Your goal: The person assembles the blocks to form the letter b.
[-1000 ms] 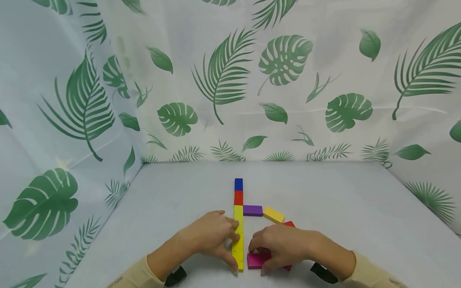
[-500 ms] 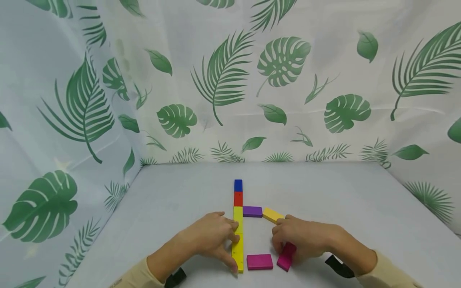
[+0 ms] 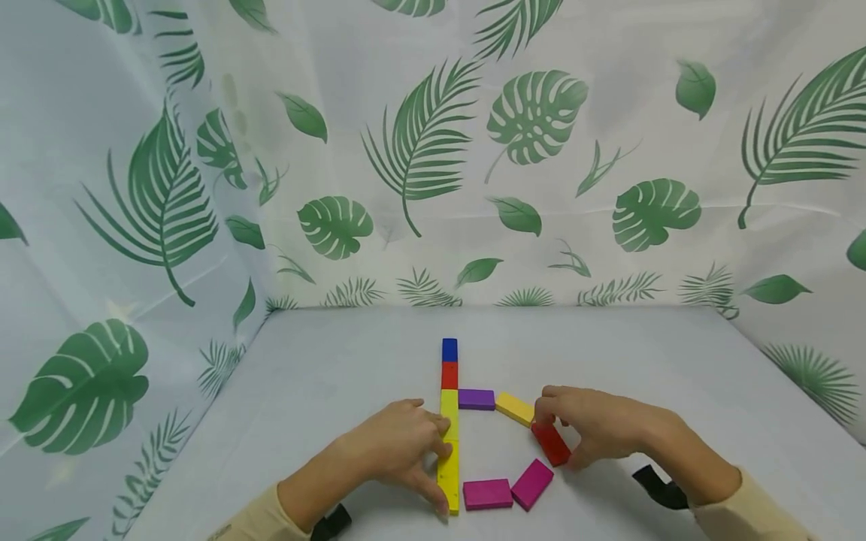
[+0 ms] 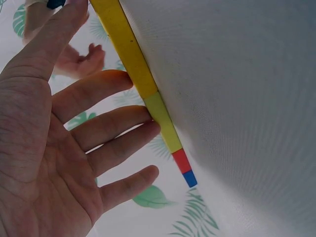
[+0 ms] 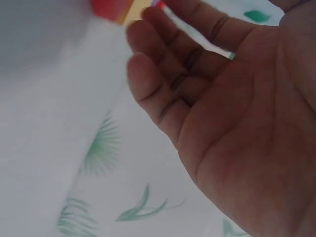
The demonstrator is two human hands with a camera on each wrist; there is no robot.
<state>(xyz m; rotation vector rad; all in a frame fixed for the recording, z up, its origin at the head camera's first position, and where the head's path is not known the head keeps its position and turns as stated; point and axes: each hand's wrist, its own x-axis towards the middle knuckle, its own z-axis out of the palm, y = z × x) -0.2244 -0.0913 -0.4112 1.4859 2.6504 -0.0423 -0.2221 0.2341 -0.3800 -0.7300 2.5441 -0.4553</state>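
In the head view my left hand (image 3: 399,443) lies along the left side of a straight column of blocks. Its fingers are extended, with fingertips touching the light yellow block (image 4: 163,121) and the deeper yellow block (image 4: 129,52) in the left wrist view. My right hand (image 3: 602,424) pinches the slanted red block (image 3: 551,445), index finger at its far end and thumb at its near right end. Beyond that block's far end lies an orange-yellow block (image 3: 515,409), then a purple block (image 3: 476,399) meeting the column. Two magenta blocks, one straight (image 3: 488,494) and one slanted (image 3: 532,485), lie nearer me.
A small red block (image 3: 449,375) and a blue block (image 3: 449,349) top the column. White table (image 3: 338,353) surrounds the blocks. Leaf-patterned cloth (image 3: 433,255) hangs behind and at the sides. Dark straps (image 3: 659,487) hang by the wrists.
My right hand has moved from the magenta blocks up and right to the red block. The second magenta block now slants against the straight one, and the red block is turned. My left hand stays.
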